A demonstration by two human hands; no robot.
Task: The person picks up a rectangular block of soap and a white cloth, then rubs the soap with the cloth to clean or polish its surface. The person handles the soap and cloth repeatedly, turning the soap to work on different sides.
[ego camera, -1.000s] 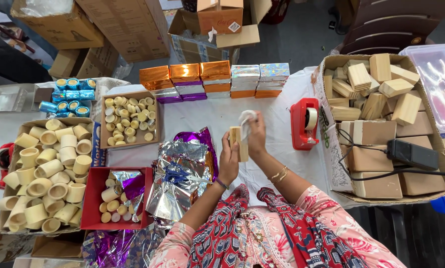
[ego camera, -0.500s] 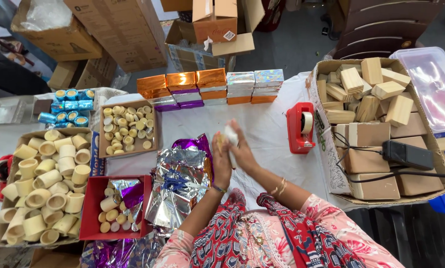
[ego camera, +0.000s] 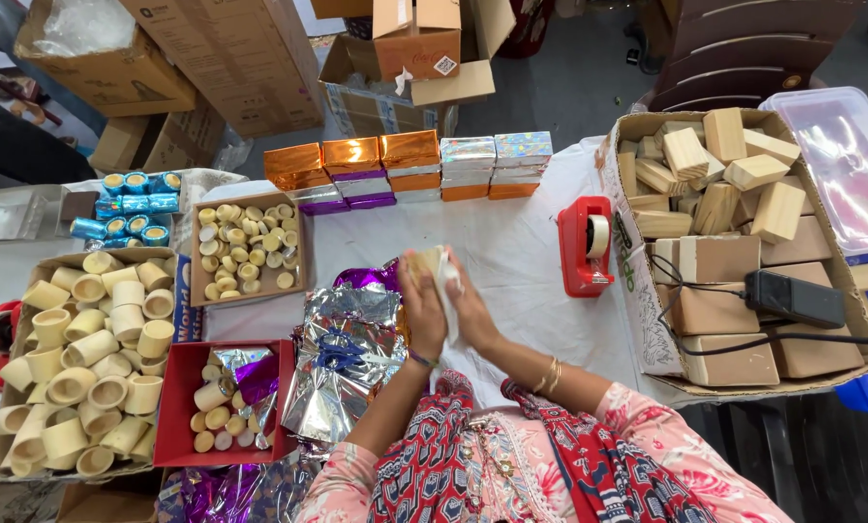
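Both hands have drawn closer together since the earlier frame, pressing around the small wooden block [ego camera: 426, 263] with its white wrapping sheet [ego camera: 447, 291]. Over the white-covered bench [ego camera: 511, 252], the left hand [ego camera: 421, 308] stands upright, fingers closed against the block's left side. The right hand [ego camera: 472, 312] faces it, fingers folded over the sheet. The block sits between both palms, its top just above the fingertips. Crumpled silver foil [ego camera: 347, 363] lies left of the left hand; a red tape dispenser [ego camera: 586, 245] stands right.

Foil sheets [ego camera: 347, 358] lay on the worktop [ego camera: 521, 252] left of the hands; the tape dispenser [ego camera: 586, 245] stood right, before the block carton [ego camera: 734, 242]. Stacked boxes [ego camera: 405, 167] lined the far edge.
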